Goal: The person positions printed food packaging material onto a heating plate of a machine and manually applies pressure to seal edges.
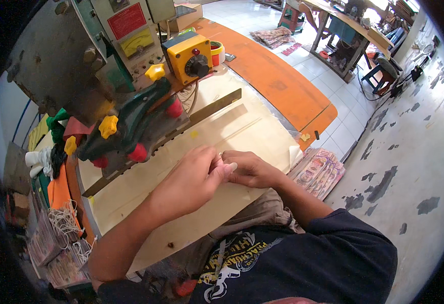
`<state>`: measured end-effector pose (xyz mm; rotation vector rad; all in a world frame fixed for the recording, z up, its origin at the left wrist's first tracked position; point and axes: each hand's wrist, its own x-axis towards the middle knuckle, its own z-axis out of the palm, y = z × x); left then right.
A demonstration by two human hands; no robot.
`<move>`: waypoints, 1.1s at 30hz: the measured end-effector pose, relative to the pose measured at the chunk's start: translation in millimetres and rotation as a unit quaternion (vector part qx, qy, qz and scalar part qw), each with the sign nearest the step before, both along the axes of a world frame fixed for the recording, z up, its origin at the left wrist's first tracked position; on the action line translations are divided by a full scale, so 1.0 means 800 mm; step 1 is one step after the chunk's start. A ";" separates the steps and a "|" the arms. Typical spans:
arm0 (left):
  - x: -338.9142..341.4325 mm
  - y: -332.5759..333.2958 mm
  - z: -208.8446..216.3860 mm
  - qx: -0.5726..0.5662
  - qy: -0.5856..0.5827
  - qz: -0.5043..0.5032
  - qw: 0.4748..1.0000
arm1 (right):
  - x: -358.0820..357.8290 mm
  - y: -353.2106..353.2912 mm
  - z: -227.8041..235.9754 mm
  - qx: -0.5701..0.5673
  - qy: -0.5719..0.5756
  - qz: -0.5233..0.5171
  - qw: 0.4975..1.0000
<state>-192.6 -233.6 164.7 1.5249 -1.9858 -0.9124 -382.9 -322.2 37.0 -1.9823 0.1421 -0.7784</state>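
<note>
My left hand [194,172] and my right hand [248,169] meet over the middle of a cream sheet [191,225]. Both have their fingers curled in and pressed together, fingertips touching or nearly so. Only a tiny pale bit shows between them; what they hold, if anything, is mostly hidden. Just beyond the hands, a long metal bar [214,107] stands on edge across the sheet. It lies alongside a dark green machine head [140,114] with yellow star knobs [109,126] and red round knobs [138,152].
A yellow control box [189,58] with a black dial stands behind the bar. Orange tabletop [277,73] extends to the far right. Stacks of printed plastic packs lie at the right [318,172] and lower left [62,263], the latter with white cords [64,220]. A peeling wall [384,202] bounds the right side.
</note>
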 end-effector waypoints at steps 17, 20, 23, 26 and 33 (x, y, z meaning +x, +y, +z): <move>0.010 -0.003 -0.017 0.221 0.138 -0.007 0.965 | -0.001 -0.001 -0.002 0.017 -0.004 0.011 1.000; 0.008 0.001 -0.021 0.227 0.189 0.005 0.955 | -0.006 -0.005 -0.003 0.006 0.042 0.013 0.999; 0.006 0.002 -0.016 0.241 0.275 0.017 0.931 | -0.005 -0.003 0.005 -0.012 0.006 0.012 1.000; 0.012 0.000 -0.022 0.262 0.266 0.028 0.927 | -0.004 -0.001 0.008 -0.009 0.003 0.001 1.000; 0.012 0.009 -0.019 0.226 0.347 0.012 0.910 | -0.003 -0.002 0.007 0.006 0.011 0.015 1.000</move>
